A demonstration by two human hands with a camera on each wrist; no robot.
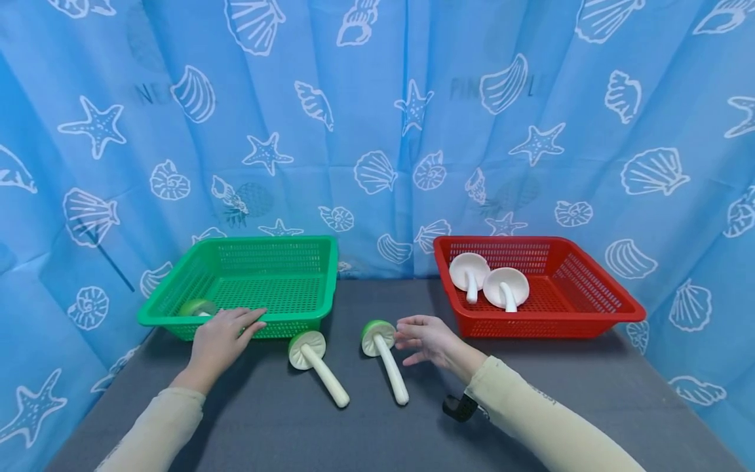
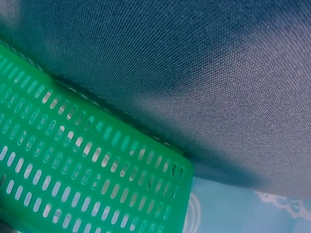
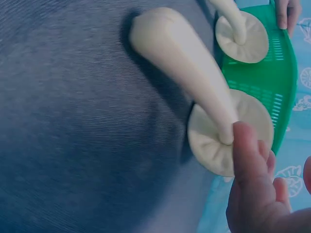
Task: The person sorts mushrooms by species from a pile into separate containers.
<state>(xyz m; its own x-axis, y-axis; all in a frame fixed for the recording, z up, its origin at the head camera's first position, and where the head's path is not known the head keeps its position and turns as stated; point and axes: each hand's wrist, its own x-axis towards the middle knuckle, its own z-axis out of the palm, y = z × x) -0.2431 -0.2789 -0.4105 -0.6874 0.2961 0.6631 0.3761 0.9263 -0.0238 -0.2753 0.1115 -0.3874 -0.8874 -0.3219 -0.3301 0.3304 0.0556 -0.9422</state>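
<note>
Right hand (image 1: 430, 342): fingers parted, holding nothing | green-capped toy mushroom (image 1: 389, 366): at its fingertips, contact unclear | left hand (image 1: 223, 339): fingers extended, nothing gripped, at near rim of green plastic basket (image 1: 274, 257)

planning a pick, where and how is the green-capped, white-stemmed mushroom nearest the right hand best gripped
Probably pinch the mushroom by its slim white stem midway, the right hand coming from the right: the stem juts clear of the round green cap, and that hand is nearby.
</note>
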